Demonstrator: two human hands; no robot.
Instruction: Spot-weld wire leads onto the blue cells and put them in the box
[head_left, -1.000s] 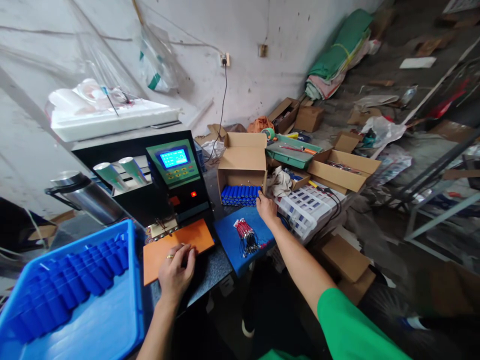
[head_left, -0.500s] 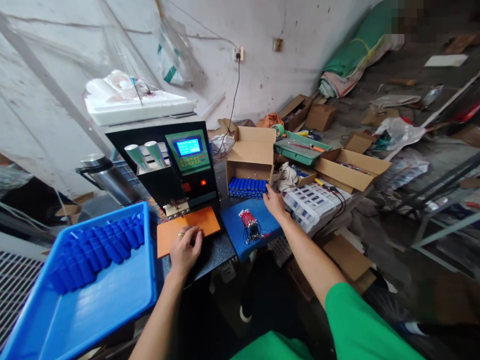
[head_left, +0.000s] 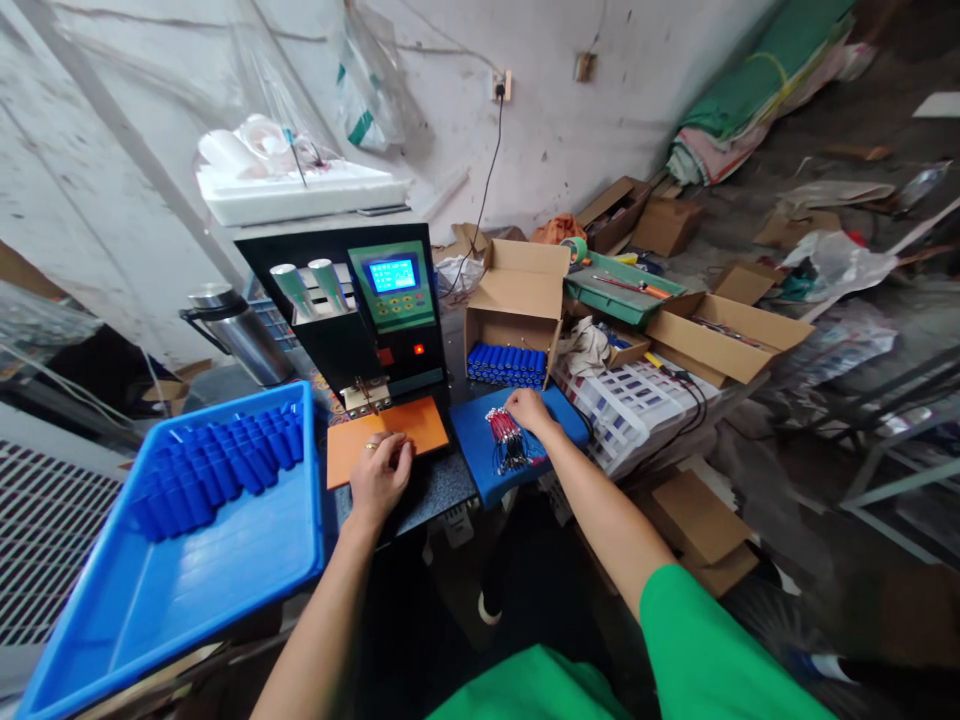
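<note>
My left hand [head_left: 381, 472] rests with curled fingers on the orange board [head_left: 424, 425] in front of the black machine [head_left: 330, 350]; what its fingers hold, if anything, is hidden. My right hand [head_left: 529, 410] is closed at the upper right end of a bundle of red and black wires [head_left: 508, 440], which lies on a blue mat [head_left: 472, 455]. Too small to make out is whatever its fingertips pinch. Behind that hand, blue cylinders [head_left: 506, 362] lie stacked in an open cardboard box [head_left: 525, 280].
A blue tray [head_left: 225, 600] at the left holds rows of blue cylinders [head_left: 217, 470]. Behind it stands a steel jug [head_left: 247, 335]. To the right are a white plastic basket [head_left: 615, 410], a green case [head_left: 622, 290] and another open carton [head_left: 720, 335].
My right hand has moved from the front edge of the cardboard box down and left to the wire bundle. My left hand has stayed on the orange board. The camera view has shifted slightly.
</note>
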